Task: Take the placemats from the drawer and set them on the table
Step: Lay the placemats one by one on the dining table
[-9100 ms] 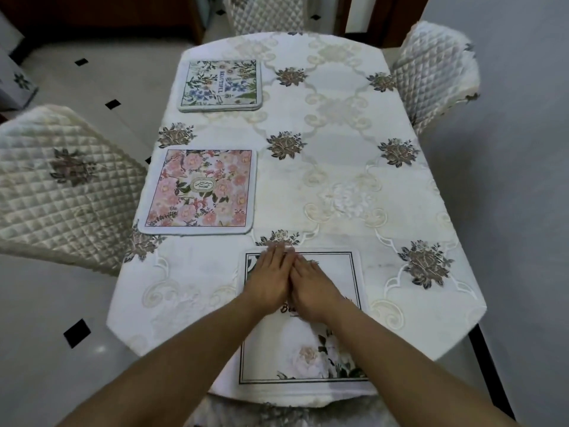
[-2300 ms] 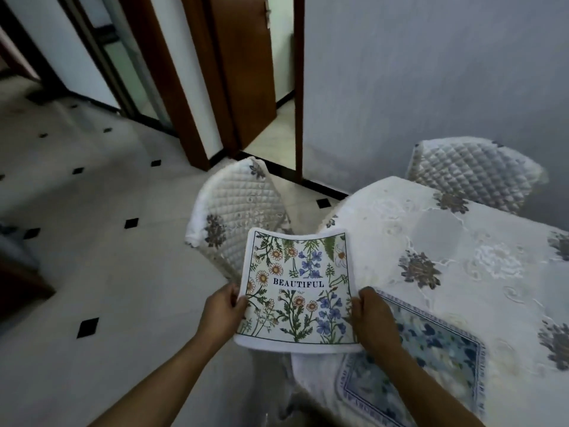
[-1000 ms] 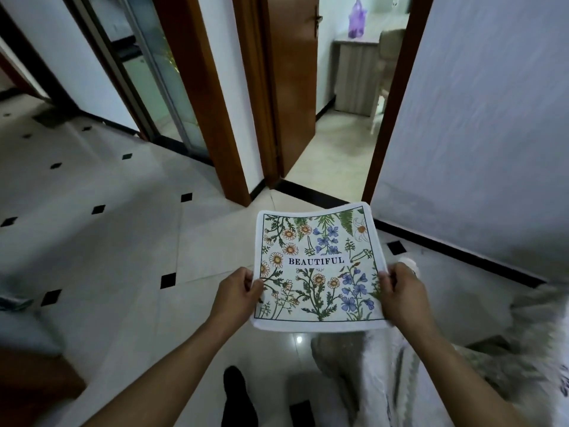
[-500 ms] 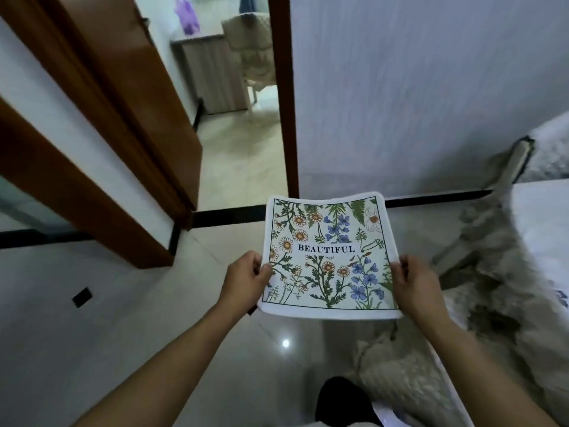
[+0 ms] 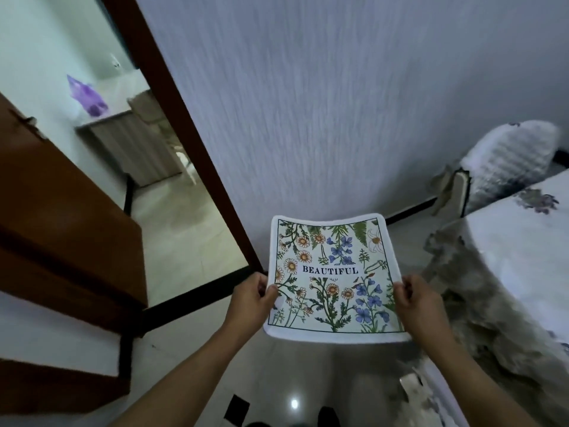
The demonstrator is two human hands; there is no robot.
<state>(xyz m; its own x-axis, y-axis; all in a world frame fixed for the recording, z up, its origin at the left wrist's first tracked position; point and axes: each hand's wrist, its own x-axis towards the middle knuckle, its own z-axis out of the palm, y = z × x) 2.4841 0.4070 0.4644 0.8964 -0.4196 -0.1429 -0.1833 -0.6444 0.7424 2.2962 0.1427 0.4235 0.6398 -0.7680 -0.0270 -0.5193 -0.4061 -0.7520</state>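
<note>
I hold a square floral placemat printed with the word BEAUTIFUL flat in the air in front of me, over the floor. My left hand pinches its left edge near the bottom corner. My right hand grips its right edge. The table, under a white cloth with flower motifs, shows at the right edge of the view, just right of the placemat. No drawer and no other placemats show.
A quilted chair stands against the grey wall beyond the table. An open brown door and a doorway are on the left. Glossy floor tiles lie below my hands.
The view has swung right along the wall while both hands keep the same grip on the placemat. The table and chair now show more at the right, and the doorway has shifted left.
</note>
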